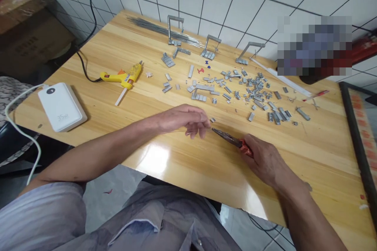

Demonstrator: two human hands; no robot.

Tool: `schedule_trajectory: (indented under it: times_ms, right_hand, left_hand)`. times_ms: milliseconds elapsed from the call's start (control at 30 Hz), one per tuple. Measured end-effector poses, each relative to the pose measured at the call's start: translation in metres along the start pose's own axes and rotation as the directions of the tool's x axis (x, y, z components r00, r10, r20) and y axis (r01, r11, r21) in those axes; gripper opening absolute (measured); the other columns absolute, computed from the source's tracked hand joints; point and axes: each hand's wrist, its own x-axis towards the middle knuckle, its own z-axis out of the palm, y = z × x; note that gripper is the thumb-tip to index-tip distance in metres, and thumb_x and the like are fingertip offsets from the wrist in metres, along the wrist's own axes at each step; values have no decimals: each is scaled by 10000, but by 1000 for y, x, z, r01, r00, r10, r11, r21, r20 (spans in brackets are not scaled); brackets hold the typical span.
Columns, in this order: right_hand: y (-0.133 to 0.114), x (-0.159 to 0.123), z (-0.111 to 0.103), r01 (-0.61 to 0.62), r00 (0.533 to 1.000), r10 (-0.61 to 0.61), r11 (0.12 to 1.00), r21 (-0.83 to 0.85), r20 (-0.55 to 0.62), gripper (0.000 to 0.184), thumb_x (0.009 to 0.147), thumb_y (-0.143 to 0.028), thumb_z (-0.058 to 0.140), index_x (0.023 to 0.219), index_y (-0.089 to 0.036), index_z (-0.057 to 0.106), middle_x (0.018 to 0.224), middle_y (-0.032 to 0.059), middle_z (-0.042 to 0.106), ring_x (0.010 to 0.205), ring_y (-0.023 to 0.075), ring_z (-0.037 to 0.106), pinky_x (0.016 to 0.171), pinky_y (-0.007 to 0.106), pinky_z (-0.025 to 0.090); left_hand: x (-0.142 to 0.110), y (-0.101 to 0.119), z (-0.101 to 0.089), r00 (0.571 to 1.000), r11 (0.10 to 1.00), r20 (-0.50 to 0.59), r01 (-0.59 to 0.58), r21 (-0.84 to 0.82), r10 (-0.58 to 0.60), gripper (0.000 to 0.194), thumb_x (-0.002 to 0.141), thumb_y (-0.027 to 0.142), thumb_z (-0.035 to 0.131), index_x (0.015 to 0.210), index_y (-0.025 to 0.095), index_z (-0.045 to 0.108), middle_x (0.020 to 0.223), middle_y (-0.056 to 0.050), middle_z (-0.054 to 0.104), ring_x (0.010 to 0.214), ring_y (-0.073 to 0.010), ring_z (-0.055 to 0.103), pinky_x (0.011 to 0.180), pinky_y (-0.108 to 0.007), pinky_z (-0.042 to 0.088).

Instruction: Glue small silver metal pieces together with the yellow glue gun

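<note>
Near the middle of the table's front half, my left hand (191, 119) has its fingers curled together around a thin wire (176, 131), which is faint and partly hidden by the fingers. My right hand (263, 157) is closed on the red handles of needle-nose pliers (228, 137). The dark jaws point left, with their tip close to my left fingertips; whether they touch the wire I cannot tell. A small grey piece (212, 120) lies just beyond the tip. Further back is a flat grey bracket-shaped assembly (203, 88) made of small strips.
Many loose grey pieces (256, 90) are scattered at centre right. Several grey upright frames (210, 47) and a wire bundle (165, 29) stand or lie toward the tiled wall. A yellow glue gun (129, 77) and white power bank (61, 106) are on the left; a dark-edged board (357, 141) is right.
</note>
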Motion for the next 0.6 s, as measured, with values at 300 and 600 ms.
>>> schedule_trajectory:
  times_ms: [300, 600]
  right_hand:
    - [2, -4, -10, -112, 993, 102, 980, 163, 65, 193, 965, -259, 453, 772, -260, 466, 668, -7, 620, 566, 159, 551, 568, 278, 388]
    - [0, -2, -9, -147, 988, 140, 977, 155, 58, 167, 931, -269, 455, 770, -257, 497, 651, 7, 641, 559, 169, 564, 560, 283, 382]
  left_hand:
    - [-14, 8, 5, 647, 135, 246, -480, 867, 722, 201, 969, 316, 733, 1114, 180, 706, 964, -71, 720, 902, -197, 681, 827, -336, 525]
    - [-10, 2, 6, 694, 102, 189, -355, 929, 694, 175, 1050, 244, 604, 959, 198, 746, 857, -49, 748, 783, -166, 677, 755, -308, 474]
